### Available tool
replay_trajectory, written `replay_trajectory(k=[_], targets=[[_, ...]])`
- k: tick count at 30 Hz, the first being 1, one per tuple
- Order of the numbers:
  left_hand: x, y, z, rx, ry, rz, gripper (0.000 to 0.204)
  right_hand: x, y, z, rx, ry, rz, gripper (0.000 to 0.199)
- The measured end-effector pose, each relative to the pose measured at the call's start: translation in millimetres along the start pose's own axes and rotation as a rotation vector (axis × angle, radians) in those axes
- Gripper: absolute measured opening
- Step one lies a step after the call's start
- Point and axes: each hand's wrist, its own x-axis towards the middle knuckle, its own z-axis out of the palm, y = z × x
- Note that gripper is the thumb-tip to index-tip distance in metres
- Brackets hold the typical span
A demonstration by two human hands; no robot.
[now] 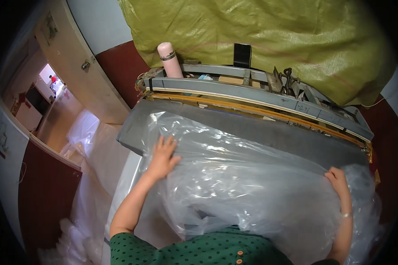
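Observation:
A large clear plastic sheet [225,176] lies across the grey work surface [199,115] and hangs toward my body in loose, shiny folds. My left hand [164,155] rests on the sheet near its left end, fingers spread and palm down. At the right, my right hand [337,177] is closed on the sheet's upper edge, which is pulled into a taut line there. Between the hands the film is wrinkled and reflects light.
Behind the surface runs a long grey metal sealing machine frame [252,88] with an orange-yellow strip. A pink bottle [170,62] stands on it. Yellow-green tarpaulin [274,31] covers the back. More plastic film [95,172] lies left, near an open door [77,62]; a distant person shows beyond.

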Motion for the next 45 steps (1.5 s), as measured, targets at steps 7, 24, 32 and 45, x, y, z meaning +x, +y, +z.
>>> replay_trajectory(k=[7, 24, 32, 45], targets=[[27.1, 7.3, 10.7, -0.110, 0.059, -0.003, 0.069, -45.2, 31.3, -22.9, 0.046, 0.017, 0.161, 0.018], [72.1, -6.1, -5.9, 0.020, 0.111, -0.098, 0.034, -58.3, 41.0, -24.2, 0.163, 0.125, 0.260, 0.020], [115.5, -55.8, 19.2, -0.065, 0.261, -0.511, 0.016, -53.9, 55.4, -23.3, 0.170, 0.169, 0.208, 0.020], [168.5, -64.6, 60.9, -0.390, 0.826, -0.536, 0.015, 55.6, 117.5, -9.6, 0.347, 0.591, 0.182, 0.013]])
